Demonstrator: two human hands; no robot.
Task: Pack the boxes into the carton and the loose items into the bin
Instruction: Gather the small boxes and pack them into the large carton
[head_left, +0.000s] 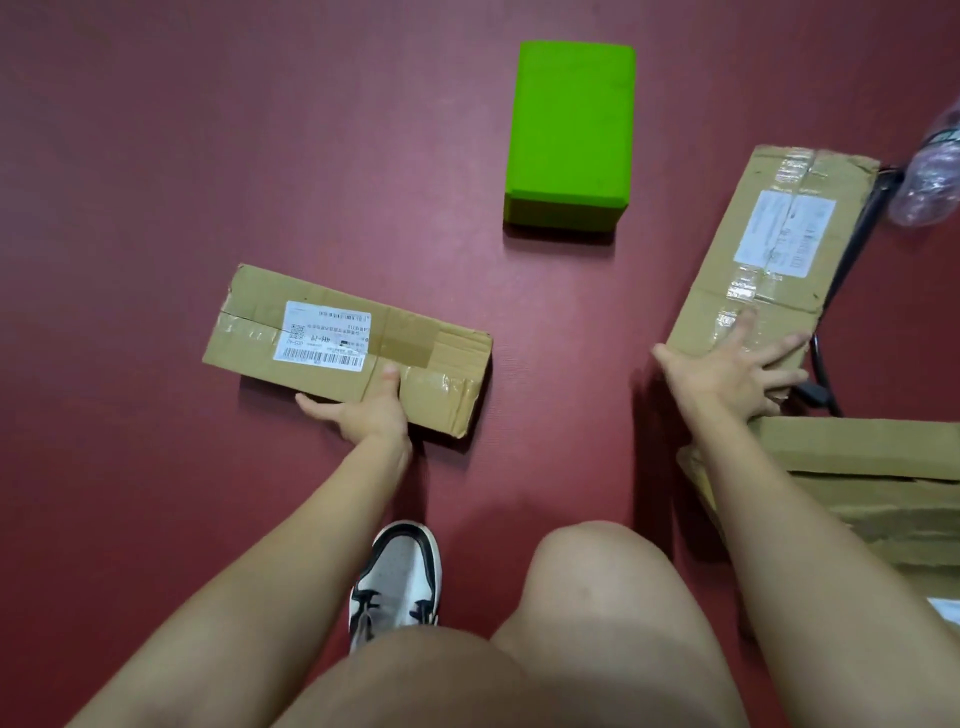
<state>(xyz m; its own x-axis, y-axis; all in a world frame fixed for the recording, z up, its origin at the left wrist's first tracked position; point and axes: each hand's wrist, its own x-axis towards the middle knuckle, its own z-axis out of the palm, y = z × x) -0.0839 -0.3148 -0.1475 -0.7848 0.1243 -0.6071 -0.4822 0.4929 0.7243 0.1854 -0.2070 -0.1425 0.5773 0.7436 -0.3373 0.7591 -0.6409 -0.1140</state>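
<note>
Your left hand (363, 415) grips the left box (332, 353) by its near edge on the floor (156, 208). Your right hand (727, 371) lies spread flat on the right box (769, 244). Hook that box's edge before lifting toward the carton (857, 452).

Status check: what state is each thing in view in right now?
Labelled brown cardboard box: taped shut, on floor, left hand grips its near edge.
Long brown cardboard box: taped shut, right hand spread flat on its near end.
Green foam block: on floor, untouched.
Large brown carton: partly in view, open or shut unclear.
</note>
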